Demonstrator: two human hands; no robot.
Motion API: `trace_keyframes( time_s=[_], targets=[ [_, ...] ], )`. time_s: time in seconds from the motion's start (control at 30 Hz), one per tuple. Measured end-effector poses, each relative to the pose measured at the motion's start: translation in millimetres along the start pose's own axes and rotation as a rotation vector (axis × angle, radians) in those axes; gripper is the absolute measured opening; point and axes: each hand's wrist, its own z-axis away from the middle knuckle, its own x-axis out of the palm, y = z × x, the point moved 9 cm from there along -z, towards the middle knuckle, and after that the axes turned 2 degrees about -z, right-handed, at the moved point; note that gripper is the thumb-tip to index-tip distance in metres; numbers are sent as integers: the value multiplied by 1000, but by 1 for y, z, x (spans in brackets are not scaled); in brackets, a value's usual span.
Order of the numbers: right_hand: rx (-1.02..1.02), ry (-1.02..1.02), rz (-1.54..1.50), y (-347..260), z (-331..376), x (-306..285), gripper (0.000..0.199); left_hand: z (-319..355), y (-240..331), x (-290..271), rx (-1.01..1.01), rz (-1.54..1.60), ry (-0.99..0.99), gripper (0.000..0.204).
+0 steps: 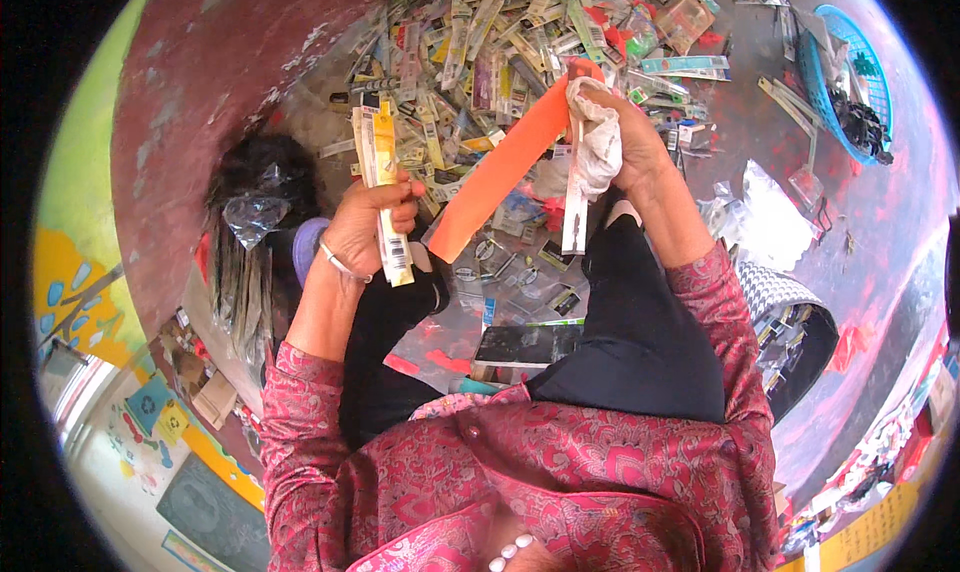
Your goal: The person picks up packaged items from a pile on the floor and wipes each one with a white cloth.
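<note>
My left hand (360,224) is closed around a few narrow yellow-and-white printed packaging strips (374,152), which stand up past the fingers and stick out below. Across from it, my right hand (638,144) grips a long flat orange strip (505,172) that slants down to the left. A crumpled whitish cloth-like piece (597,137) is bunched in the same hand. Below it hangs a slim white strip (575,220). The right fingertips are mostly hidden behind these pieces. Both hands are raised above my knees, apart from each other.
A wide heap of packaging strips (480,62) covers the floor ahead. Left stands a dark bundle (262,177) with clear plastic. A blue basket (828,82) lies far right, near white plastic (772,217) and a checked sack (775,287). Between my legs is a black flat box (528,345).
</note>
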Motion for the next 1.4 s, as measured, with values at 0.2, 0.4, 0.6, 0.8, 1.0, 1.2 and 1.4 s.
trace_keyframes(
  time_s=[0.2, 0.4, 0.6, 0.8, 1.0, 1.2, 1.4],
  targets=[
    [26, -14, 205, 21, -14, 2, 13, 14, -33, 38, -51, -176, 156, 34],
    [-40, 24, 269, 1, 2, 17, 22, 23, -47, 67, -183, -4, -500, 55],
    [-152, 103, 292, -16, 15, 6, 24, 37, -18, 96, 231, -458, -344, 50],
    [-328, 349, 448, -49, 21, -45, 16, 50, 0, 84, 155, -329, -206, 41],
    [-341, 615, 1086, -35, -50, -157, 41, 98, 11, 120, 157, -95, -362, 39],
    [-372, 621, 1578, -45, -37, -137, 41, 93, 27, 118, 399, -193, -270, 42],
    [-650, 401, 484, -118, 77, 19, 20, 98, 41, 96, 461, -100, -228, 26]
  ],
)
